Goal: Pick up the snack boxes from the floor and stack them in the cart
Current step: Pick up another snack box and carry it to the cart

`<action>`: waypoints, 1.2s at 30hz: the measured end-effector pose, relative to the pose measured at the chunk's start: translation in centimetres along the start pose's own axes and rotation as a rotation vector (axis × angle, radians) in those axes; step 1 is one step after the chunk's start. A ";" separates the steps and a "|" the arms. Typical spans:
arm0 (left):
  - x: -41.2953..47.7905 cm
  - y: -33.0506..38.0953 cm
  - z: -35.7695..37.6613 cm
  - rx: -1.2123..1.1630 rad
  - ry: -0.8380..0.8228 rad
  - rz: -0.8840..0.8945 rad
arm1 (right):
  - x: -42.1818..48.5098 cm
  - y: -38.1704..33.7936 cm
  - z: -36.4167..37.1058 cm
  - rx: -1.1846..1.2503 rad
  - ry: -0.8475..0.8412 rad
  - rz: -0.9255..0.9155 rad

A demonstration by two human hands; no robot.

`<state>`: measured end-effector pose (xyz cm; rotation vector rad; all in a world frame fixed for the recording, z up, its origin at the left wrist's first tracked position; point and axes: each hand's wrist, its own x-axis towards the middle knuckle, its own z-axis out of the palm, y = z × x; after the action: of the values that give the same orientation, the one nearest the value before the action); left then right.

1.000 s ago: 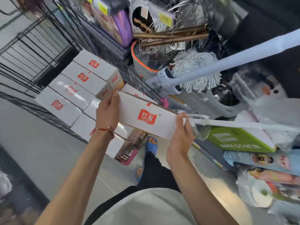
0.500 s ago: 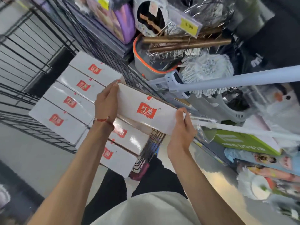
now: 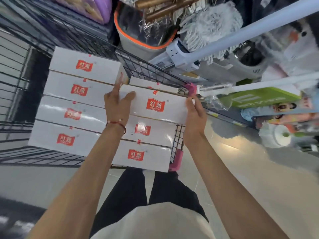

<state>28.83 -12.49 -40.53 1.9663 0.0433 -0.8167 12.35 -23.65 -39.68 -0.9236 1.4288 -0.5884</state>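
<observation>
Left hand (image 3: 119, 104), right hand (image 3: 195, 116) grip snack box (image 3: 157, 105) ends. If lowered, end under right hand may catch cart (image 3: 179, 140) wall and tilt.

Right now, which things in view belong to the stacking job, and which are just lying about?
Job:
- snack box in hand, held at its ends by left hand and right hand
- stacked snack boxes
- cart

Lying about:
- mop
- orange-rimmed bucket
- green box
- purple pack

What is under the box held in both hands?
Stacked snack boxes in the cart: one's edge shows beyond the held box, two lie nearer. Directly beneath is covered.
</observation>
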 end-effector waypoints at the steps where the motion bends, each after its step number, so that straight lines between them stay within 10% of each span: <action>1: 0.2 -0.4 0.0 0.022 -0.007 -0.011 | 0.3 0.3 0.0 -0.014 -0.013 -0.013; 28: 1.1 -4.3 -0.8 0.706 0.328 0.290 | 2.5 2.9 0.4 -0.321 -0.218 0.117; 36: 2.5 -6.4 -2.5 0.851 0.088 0.142 | 0.5 3.5 0.3 -0.402 -0.217 0.104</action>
<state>29.82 -7.90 -46.10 2.7559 -0.4566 -0.7094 12.09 -22.05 -42.85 -1.1804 1.4113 -0.1155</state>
